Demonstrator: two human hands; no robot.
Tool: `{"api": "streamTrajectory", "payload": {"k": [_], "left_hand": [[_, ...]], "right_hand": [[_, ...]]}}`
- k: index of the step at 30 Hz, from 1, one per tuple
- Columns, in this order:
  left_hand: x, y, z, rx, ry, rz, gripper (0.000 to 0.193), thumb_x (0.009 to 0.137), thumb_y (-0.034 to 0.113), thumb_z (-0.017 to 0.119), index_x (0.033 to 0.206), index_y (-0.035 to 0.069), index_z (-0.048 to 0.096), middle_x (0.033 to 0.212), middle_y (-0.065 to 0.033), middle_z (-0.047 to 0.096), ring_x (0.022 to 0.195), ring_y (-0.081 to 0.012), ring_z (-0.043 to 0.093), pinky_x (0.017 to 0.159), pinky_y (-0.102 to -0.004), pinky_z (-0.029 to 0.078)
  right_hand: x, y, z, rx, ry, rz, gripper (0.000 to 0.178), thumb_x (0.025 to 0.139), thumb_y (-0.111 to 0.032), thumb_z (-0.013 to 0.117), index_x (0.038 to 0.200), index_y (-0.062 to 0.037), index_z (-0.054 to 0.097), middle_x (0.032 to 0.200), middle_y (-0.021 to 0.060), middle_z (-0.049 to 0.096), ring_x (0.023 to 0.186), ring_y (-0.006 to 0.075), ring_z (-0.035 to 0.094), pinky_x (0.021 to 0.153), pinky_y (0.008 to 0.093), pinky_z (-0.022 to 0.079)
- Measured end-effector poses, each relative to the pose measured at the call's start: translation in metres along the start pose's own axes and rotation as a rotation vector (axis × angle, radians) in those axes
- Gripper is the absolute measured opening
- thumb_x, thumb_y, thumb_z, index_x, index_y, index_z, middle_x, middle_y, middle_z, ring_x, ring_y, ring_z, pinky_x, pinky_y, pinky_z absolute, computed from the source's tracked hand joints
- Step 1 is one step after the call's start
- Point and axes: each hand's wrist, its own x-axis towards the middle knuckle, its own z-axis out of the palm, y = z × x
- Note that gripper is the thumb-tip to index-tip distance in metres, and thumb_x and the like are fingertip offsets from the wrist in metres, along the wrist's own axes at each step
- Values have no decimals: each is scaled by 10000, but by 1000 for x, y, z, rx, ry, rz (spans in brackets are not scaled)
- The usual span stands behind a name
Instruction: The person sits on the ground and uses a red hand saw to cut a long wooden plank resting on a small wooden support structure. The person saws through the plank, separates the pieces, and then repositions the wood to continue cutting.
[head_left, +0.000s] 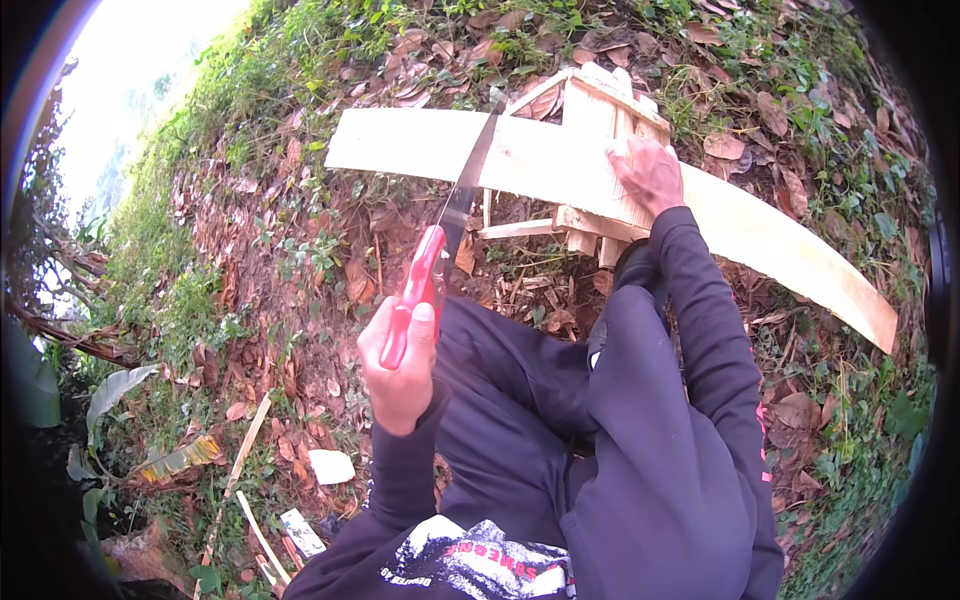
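Note:
My left hand (398, 365) is closed around the red handle of a handsaw (462, 205). The saw's blade points away from me and crosses the left part of a long, pale wooden plank (410, 143). Whether the teeth are in the wood cannot be made out. The plank lies across a small, low wooden stool-like frame (592, 226) made of rough slats. My right hand (648, 175) presses down where the plank and the slats meet, fingers partly curled over the wood. Some of the slats' overlap with the plank is hard to read.
My dark shoe (640, 268) is beside the frame's near side. A white scrap (331, 466) and thin wood strips (236, 470) lie on the ground at lower left. Dry leaves (723, 145) and green plants cover the sloping earth around. A banana-like leaf (180, 457) leans in from the left.

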Motion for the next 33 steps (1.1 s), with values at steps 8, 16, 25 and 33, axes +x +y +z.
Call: {"api": "streamTrajectory", "payload": {"k": [8, 16, 25, 33], "left_hand": [[51, -8, 20, 14, -60, 115, 171, 933, 89, 603, 794, -9, 588, 610, -9, 495, 562, -64, 461, 510, -271, 353], [-40, 28, -13, 197, 3, 90, 173, 935, 142, 622, 837, 6, 580, 605, 29, 491, 502, -27, 429, 456, -207, 304], [45, -14, 42, 199, -57, 243, 136, 914, 80, 604, 826, -24, 594, 633, -74, 522, 543, -148, 490, 519, -293, 380], [-33, 30, 10, 103, -30, 21, 180, 941, 159, 613, 829, 35, 549, 601, 46, 479, 480, -15, 409, 432, -188, 288]], "right_hand": [[-20, 12, 8, 30, 148, 53, 514, 905, -486, 553, 974, 15, 648, 960, 237, 671, 926, 379, 642, 862, 473, 461], [-31, 30, -1, -9, 197, -6, 487, 884, -472, 594, 927, 10, 642, 930, 221, 667, 912, 365, 634, 852, 465, 452], [-29, 19, -13, -44, 180, -18, 549, 854, -533, 601, 998, -5, 654, 955, 195, 668, 945, 328, 638, 935, 472, 434], [-17, 34, -26, -94, 311, -112, 547, 846, -560, 611, 890, -16, 630, 902, 171, 645, 875, 298, 605, 788, 435, 408]]}}
